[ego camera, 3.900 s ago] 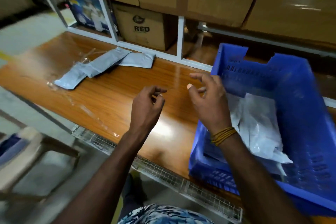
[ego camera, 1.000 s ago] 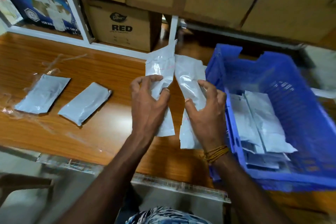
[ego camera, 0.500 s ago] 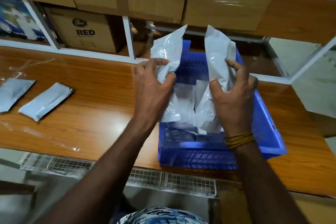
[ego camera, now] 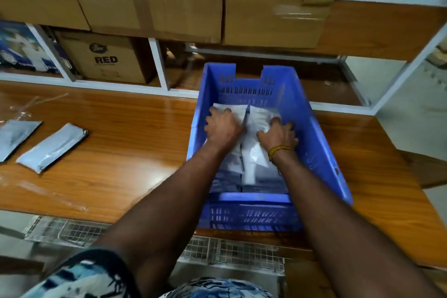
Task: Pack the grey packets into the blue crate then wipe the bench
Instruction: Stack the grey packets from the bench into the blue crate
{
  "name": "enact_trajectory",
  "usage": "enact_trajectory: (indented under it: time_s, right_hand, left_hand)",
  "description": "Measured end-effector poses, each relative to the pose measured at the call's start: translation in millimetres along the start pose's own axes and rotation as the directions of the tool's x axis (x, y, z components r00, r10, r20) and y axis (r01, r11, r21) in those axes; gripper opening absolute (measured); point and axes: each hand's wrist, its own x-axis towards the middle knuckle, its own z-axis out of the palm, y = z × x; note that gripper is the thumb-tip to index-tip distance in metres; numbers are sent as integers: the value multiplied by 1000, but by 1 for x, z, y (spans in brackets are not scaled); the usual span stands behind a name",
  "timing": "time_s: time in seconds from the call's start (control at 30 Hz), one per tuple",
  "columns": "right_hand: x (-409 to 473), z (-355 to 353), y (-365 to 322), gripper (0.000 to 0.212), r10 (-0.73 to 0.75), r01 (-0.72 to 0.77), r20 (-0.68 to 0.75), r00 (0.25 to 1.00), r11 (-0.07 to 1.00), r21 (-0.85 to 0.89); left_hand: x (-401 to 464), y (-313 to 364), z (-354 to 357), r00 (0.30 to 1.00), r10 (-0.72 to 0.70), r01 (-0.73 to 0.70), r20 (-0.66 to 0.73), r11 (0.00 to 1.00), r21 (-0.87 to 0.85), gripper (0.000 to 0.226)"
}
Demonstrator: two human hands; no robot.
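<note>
Open bench at left, crowded crate at centre

Both forearms fill the blue crate [ego camera: 321, 152] at frame centre, its tall walls closing in each side and packets covering its floor. Left of it the wooden bench [ego camera: 135, 147] lies bare up to two grey packets [ego camera: 52, 147] near the left edge. Along the top, white shelf posts [ego camera: 158, 65] and cardboard boxes [ego camera: 154, 0] wall off the back; the bench's right end stays open.
</note>
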Motion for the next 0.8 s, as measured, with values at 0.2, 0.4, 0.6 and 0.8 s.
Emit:
enact_trajectory:
  time_s: [0.2,0.4,0.6,0.8]
  right_hand:
    - [9,11,11,73,-48,61,220,974,997,-52]
    - [0,-4,7,63,-59,47,101,993,992,114]
    - [-43,-23,-7,45,-215,295,-235,948,871,392]
    - [-101,-31,-59,32,-369,514,-370,852,721,464]
  left_hand:
    - [8,-18,19,951,-57,0,303,983,185,64]
    - [-2,-18,7,948,12,-61,317,987,147,77]
    - [-46,-32,-54,951,295,-306,-92,865,-397,40]
    - [-86,-110,-109,917,122,-329,-381,771,-545,15]
